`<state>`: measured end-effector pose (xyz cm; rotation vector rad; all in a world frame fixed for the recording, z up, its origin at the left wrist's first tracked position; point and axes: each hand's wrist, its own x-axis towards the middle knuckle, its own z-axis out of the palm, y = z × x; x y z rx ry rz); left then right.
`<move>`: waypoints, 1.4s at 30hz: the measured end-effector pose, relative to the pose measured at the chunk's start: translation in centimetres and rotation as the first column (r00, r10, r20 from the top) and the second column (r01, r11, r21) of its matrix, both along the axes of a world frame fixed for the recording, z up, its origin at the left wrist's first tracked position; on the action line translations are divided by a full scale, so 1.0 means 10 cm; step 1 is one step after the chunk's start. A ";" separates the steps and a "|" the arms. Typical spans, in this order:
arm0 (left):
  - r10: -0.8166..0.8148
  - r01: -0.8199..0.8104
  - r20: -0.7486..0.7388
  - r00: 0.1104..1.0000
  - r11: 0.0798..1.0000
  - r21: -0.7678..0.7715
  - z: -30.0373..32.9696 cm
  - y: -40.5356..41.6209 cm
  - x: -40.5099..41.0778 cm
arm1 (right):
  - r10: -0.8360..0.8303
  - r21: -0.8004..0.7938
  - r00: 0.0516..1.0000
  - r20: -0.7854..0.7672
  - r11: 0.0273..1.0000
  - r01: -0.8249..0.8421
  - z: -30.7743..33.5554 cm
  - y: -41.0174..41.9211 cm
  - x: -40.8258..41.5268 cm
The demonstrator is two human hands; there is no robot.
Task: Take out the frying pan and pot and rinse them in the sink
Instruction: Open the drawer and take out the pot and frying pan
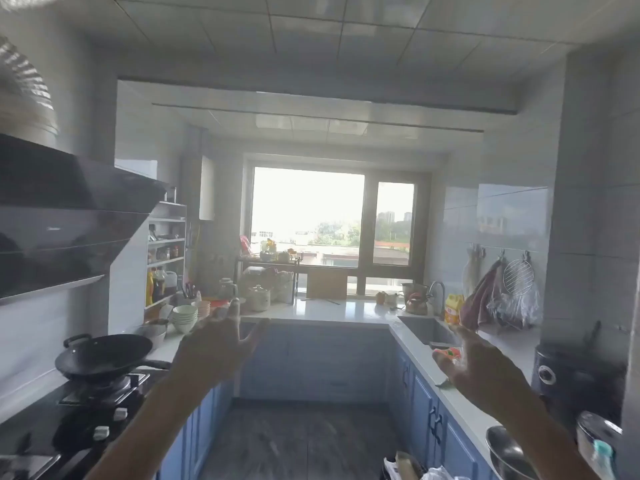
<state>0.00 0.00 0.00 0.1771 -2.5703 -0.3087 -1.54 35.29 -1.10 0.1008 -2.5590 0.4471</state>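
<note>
A black frying pan [104, 355] with a loop handle sits on the gas stove [86, 410] at the left, its long handle pointing right. My left hand [214, 351] hovers just right of that handle, fingers spread, holding nothing. My right hand [481, 365] is raised over the right counter, fingers apart and empty. The sink [427, 332] is set in the right counter beyond it, with a curved tap [438, 292] behind. A steel bowl or pot [509, 455] shows at the bottom right edge. The picture is blurred.
A range hood [69, 220] overhangs the stove. Stacked bowls [185, 315], jars and a shelf of bottles crowd the left counter. A yellow bottle [453, 308], hanging cloths and a dark appliance [575, 379] stand on the right. Blue cabinets line a narrow floor aisle.
</note>
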 end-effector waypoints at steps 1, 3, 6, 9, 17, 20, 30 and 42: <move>-0.010 0.010 0.006 1.000 1.000 -0.003 -0.03 0.01 -0.13 | 0.012 -0.006 1.000 -0.001 1.000 -0.012 -0.02 0.00 -0.14; -0.004 0.004 0.015 1.000 1.000 -0.027 -0.12 0.01 -0.48 | 0.021 -0.029 1.000 -0.009 0.999 -0.021 -0.08 0.03 -0.46; -0.002 0.004 0.026 1.000 0.998 -0.060 -0.20 0.11 -1.07 | 0.012 -0.052 1.000 0.004 0.999 -0.012 -0.18 0.13 -1.08; 0.015 -0.014 0.042 0.999 1.000 -0.021 -0.20 0.22 -1.83 | 0.051 -0.092 0.999 0.003 0.994 -0.050 -0.21 0.31 -1.86; -0.005 0.004 0.037 0.999 1.000 0.024 0.05 0.73 -4.01 | 0.080 -0.163 0.997 0.007 0.984 -0.078 -0.02 0.83 -4.07; -0.024 0.022 0.050 0.998 0.999 0.045 -0.04 0.85 -4.81 | 0.068 -0.167 0.997 0.043 0.984 -0.060 -0.11 0.87 -4.82; -0.072 0.069 0.072 0.995 0.997 0.047 -0.54 0.42 -7.79 | 0.062 -0.157 0.995 0.074 0.986 -0.050 -0.41 0.50 -7.55; -0.243 0.241 0.083 0.966 0.970 0.031 -0.64 0.16 -11.35 | 0.023 -0.187 0.984 0.178 0.982 0.011 -0.64 0.13 -10.98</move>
